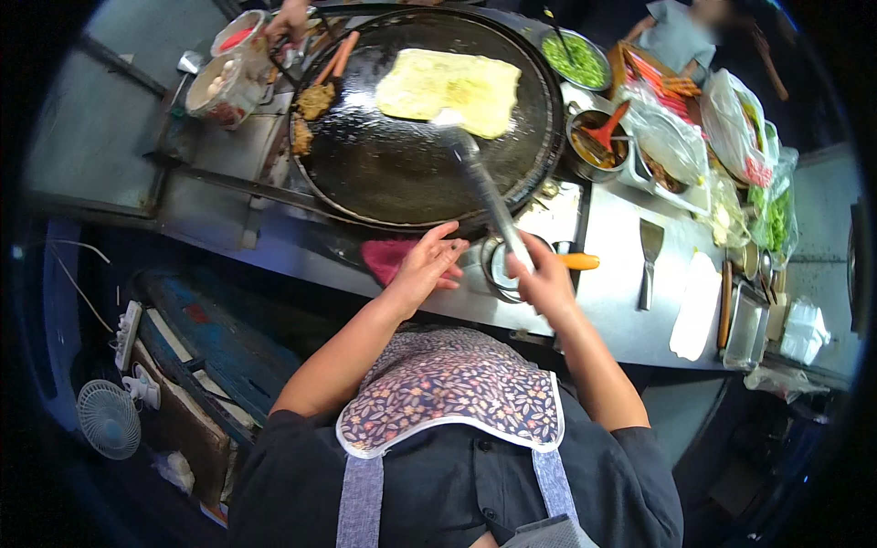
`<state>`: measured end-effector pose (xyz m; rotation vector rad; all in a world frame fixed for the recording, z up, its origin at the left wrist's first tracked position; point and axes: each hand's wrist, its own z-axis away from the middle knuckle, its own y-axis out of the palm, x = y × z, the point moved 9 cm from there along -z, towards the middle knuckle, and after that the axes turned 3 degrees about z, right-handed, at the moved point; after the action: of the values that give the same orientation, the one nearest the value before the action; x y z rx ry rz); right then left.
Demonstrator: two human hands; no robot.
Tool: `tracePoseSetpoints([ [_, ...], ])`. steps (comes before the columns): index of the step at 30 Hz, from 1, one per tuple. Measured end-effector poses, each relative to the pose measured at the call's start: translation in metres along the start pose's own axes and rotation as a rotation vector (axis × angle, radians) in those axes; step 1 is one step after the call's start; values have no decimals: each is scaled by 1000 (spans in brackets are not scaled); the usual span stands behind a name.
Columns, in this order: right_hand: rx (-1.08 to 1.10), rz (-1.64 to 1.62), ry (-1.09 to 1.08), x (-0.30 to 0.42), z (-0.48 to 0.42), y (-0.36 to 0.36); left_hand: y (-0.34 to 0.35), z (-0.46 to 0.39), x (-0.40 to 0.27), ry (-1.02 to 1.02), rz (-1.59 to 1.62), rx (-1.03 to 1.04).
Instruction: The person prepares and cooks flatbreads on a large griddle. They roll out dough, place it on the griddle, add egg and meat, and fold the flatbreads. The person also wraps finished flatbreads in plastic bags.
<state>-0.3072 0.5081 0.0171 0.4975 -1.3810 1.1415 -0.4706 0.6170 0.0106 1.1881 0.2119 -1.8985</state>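
My right hand grips the handle of a long metal spatula. Its blurred blade reaches the near edge of a pale, roughly rectangular flatbread, which lies flat on a round black griddle. With fingers spread and nothing held, my left hand hovers by the griddle's near rim, close to a dark red cloth. Two sausages and browned food pieces rest at the griddle's left side. Below my right hand is a round container, partly hidden, with a yellow-orange handle nearby.
Another person's hand is at the upper left, near a tub of eggs. To the right are a bowl of chopped greens, a pot with a red ladle, and a scraper. A person stands beyond.
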Motion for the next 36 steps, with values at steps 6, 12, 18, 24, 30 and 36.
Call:
tracePoseSetpoints([
  [6, 58, 264, -274, 19, -31, -45, 26, -5, 18, 40, 202, -211],
  [12, -497, 1325, -301, 1, -217, -193, -18, 48, 25, 61, 134, -391],
  [18, -298, 1138, -242, 9, -249, -238, -40, 83, 39, 40, 223, -475],
  [24, 185, 519, -238, -30, -220, -199, -33, 62, 37, 19, 214, -422],
  [30, -20, 202, -38, -6, -180, -232, -12, 40, 27, -9, 151, -337],
  [36, -557, 938, -203, 25, -181, -238, -10, 29, 29, -11, 133, -257],
])
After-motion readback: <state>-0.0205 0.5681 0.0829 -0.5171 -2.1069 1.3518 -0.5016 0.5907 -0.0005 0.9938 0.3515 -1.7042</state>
